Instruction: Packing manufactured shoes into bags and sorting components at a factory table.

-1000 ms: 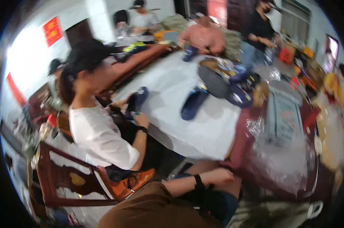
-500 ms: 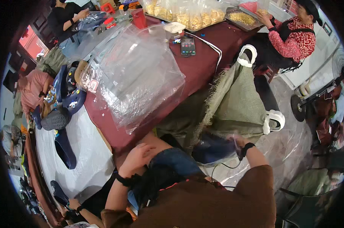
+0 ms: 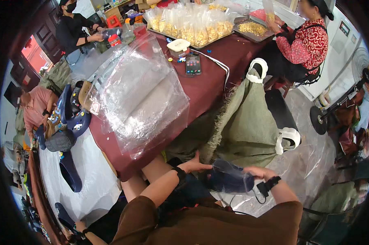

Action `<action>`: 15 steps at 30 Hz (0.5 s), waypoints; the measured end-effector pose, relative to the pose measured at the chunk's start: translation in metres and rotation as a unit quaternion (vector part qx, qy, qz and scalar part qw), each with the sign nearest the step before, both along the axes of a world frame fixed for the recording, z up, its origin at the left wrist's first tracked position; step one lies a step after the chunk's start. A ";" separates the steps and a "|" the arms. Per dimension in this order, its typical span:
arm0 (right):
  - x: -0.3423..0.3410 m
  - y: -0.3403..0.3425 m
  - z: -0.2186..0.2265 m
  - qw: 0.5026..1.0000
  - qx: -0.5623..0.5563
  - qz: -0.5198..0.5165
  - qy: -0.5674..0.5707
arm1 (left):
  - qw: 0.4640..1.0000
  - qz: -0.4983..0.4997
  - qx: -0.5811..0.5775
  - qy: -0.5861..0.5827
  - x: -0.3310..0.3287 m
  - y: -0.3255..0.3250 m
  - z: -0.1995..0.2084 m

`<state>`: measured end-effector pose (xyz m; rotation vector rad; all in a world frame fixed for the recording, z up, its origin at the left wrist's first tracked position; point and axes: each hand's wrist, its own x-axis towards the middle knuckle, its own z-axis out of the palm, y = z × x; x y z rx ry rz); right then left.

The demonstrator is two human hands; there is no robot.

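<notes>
In my right hand (image 3: 262, 173) is a dark blue clog in a clear plastic bag (image 3: 230, 177), gripped at its right end above my lap. My left hand (image 3: 193, 164) meets the bag's other end, thumb raised apart from stretched fingers. Whether those fingers press on the plastic is hard to see. Beyond both hands stands a large olive woven sack (image 3: 249, 118) with a frayed edge and white wrapped handles. Flat clear plastic bags (image 3: 143, 98) lie in a pile on the dark red tablecloth (image 3: 207, 92) ahead of me.
A phone (image 3: 193, 64) and a lidded tub (image 3: 178, 47) sit on the table, beyond them a tray of filled bags (image 3: 188, 30). Loose clogs (image 3: 70, 171) lie on the white surface at left. Co-workers sit or stand around. A fan (image 3: 318, 120) stands at right.
My left hand has left my thigh and moved right to the bagged clog. The clog, blurred before, is now steadier in my right hand. The view has shifted slightly.
</notes>
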<state>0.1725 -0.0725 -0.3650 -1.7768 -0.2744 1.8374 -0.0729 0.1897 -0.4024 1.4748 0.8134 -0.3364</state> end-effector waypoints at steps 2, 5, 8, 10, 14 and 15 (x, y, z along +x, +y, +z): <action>-0.001 0.002 -0.011 0.999 0.006 0.014 0.035 | 0.994 -0.042 -0.046 -0.089 -0.009 0.004 -0.042; 0.006 0.000 -0.016 0.993 -0.008 -0.113 0.044 | 0.998 -0.053 0.013 -0.025 0.000 -0.017 -0.007; 0.034 0.014 -0.043 0.968 0.037 -0.243 0.054 | 0.964 -0.141 0.193 -0.117 0.009 -0.033 0.015; 0.053 0.038 -0.033 0.945 0.010 -0.306 0.113 | 0.930 -0.204 0.256 -0.166 0.007 -0.037 0.078; 0.090 0.093 -0.014 0.961 0.105 -0.249 0.053 | 0.929 -0.242 0.224 -0.169 0.005 -0.027 0.125; 0.101 0.100 -0.015 0.964 0.106 -0.241 0.044 | 0.920 -0.243 0.231 -0.204 0.003 -0.029 0.127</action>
